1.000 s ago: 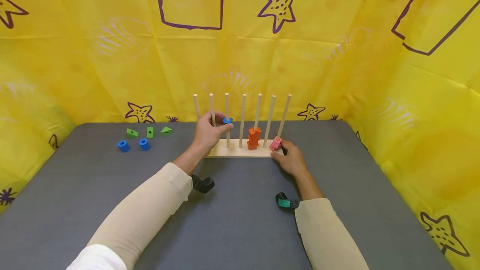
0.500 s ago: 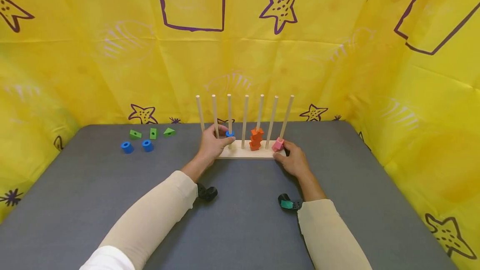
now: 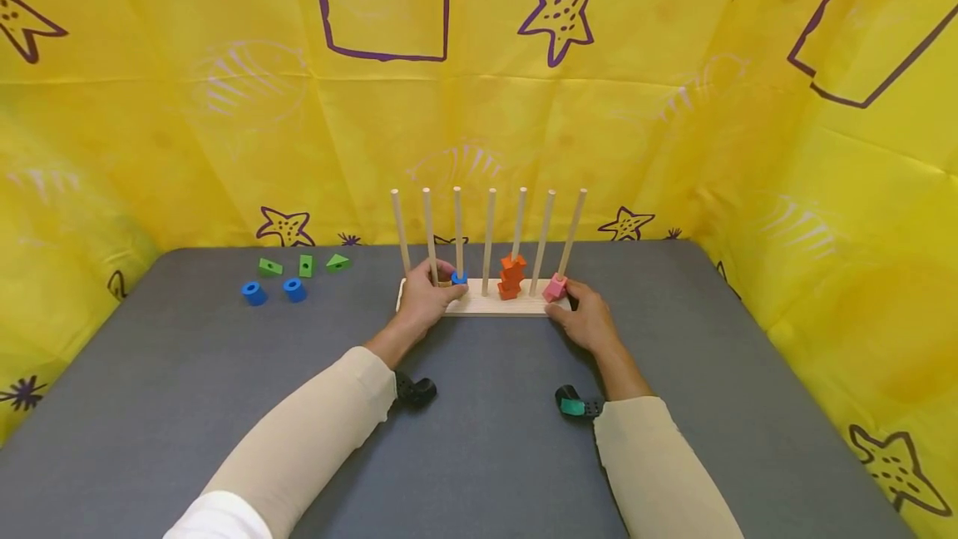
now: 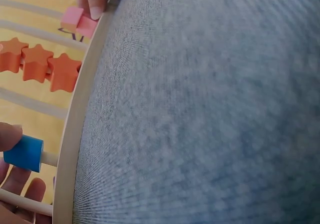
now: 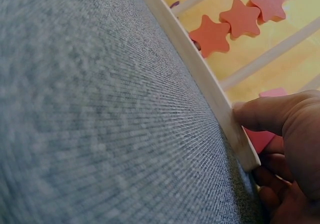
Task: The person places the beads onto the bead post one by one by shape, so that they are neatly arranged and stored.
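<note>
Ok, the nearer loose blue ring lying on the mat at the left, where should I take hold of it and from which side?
Take the blue ring by its round outer wall, coming down from above with the left hand. It lies apart from its twin and the green pieces, so both sides look free for a pinch.

No readable text, labels, brands or numbers, only drawn purple stars and outlines on yellow cloth (image 3: pixel 674 106)
</note>
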`<action>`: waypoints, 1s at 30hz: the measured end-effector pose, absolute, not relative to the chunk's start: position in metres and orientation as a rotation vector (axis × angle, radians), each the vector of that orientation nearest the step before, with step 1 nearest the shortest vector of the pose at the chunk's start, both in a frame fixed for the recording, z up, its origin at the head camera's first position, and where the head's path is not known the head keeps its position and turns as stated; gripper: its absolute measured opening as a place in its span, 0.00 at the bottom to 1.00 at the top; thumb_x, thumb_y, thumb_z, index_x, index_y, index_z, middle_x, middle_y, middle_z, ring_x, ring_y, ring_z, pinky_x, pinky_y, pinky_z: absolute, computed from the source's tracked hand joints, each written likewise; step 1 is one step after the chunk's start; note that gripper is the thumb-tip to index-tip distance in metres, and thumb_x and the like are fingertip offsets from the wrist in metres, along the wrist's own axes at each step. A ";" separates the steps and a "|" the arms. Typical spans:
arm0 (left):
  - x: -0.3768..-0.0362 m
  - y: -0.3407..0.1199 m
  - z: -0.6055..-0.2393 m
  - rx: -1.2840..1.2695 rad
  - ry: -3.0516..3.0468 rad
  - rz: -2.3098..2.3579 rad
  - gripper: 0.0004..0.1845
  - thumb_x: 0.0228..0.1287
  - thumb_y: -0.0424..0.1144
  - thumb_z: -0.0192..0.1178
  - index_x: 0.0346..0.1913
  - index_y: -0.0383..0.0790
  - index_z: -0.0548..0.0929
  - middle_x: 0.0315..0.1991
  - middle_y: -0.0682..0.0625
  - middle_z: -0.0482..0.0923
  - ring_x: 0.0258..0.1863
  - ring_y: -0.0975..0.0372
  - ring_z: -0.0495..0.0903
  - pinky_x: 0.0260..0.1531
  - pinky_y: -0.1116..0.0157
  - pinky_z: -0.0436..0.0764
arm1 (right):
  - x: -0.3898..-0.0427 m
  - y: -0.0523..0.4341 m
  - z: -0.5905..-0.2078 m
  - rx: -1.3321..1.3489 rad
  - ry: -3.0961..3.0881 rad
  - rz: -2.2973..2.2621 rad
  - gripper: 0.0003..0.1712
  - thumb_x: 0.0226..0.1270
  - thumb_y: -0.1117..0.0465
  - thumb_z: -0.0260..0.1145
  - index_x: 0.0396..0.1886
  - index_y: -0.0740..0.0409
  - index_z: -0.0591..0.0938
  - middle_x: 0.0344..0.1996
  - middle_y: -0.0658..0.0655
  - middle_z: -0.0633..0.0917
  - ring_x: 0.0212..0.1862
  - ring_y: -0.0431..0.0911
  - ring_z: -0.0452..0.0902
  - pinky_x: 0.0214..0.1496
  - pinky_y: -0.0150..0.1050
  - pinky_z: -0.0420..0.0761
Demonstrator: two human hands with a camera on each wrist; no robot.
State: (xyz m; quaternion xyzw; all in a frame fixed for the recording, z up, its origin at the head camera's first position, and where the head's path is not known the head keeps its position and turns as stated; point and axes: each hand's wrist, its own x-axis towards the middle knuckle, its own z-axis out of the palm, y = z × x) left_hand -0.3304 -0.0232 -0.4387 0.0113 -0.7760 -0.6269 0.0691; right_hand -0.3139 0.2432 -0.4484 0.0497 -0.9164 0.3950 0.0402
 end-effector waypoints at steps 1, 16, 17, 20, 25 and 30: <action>-0.330 -0.023 -0.439 0.036 -2.344 -1.883 0.18 0.50 0.27 0.73 0.43 0.31 0.78 0.37 0.42 0.77 0.39 0.53 0.74 0.39 0.61 0.73 | -0.314 0.243 -0.448 0.156 -2.806 1.215 0.32 0.62 0.61 0.67 0.64 0.69 0.73 0.62 0.71 0.71 0.63 0.65 0.65 0.65 0.58 0.60; -0.328 -0.030 -0.442 -0.016 -2.337 -1.913 0.17 0.51 0.27 0.72 0.43 0.32 0.77 0.43 0.35 0.79 0.40 0.52 0.77 0.41 0.60 0.75 | -0.316 0.242 -0.450 0.155 -2.805 1.220 0.32 0.62 0.61 0.67 0.65 0.69 0.71 0.62 0.71 0.71 0.64 0.65 0.64 0.66 0.58 0.59; -0.328 -0.031 -0.442 -0.024 -2.330 -1.930 0.17 0.52 0.27 0.71 0.44 0.31 0.77 0.44 0.35 0.79 0.41 0.51 0.77 0.42 0.60 0.76 | -0.316 0.242 -0.450 0.157 -2.802 1.220 0.32 0.62 0.61 0.67 0.64 0.70 0.72 0.62 0.71 0.71 0.64 0.65 0.64 0.66 0.58 0.59; -0.325 -0.034 -0.440 -0.044 -2.327 -1.972 0.20 0.53 0.26 0.69 0.50 0.28 0.77 0.48 0.35 0.79 0.46 0.51 0.77 0.46 0.59 0.76 | -0.315 0.242 -0.451 0.161 -2.787 1.234 0.32 0.61 0.62 0.67 0.64 0.70 0.72 0.61 0.71 0.71 0.63 0.64 0.64 0.66 0.57 0.60; -0.317 -0.044 -0.435 -0.093 -2.340 -2.023 0.27 0.55 0.25 0.67 0.60 0.24 0.73 0.56 0.32 0.75 0.56 0.47 0.74 0.53 0.56 0.75 | -0.316 0.244 -0.452 0.169 -2.775 1.226 0.32 0.60 0.62 0.68 0.63 0.69 0.73 0.61 0.70 0.72 0.63 0.63 0.66 0.65 0.56 0.61; -0.305 -0.057 -0.428 -0.116 -2.369 -1.995 0.30 0.56 0.26 0.67 0.62 0.26 0.72 0.57 0.33 0.74 0.57 0.48 0.74 0.52 0.56 0.76 | -0.316 0.245 -0.453 0.172 -2.779 1.220 0.31 0.61 0.62 0.68 0.63 0.69 0.73 0.61 0.70 0.73 0.63 0.63 0.66 0.65 0.56 0.61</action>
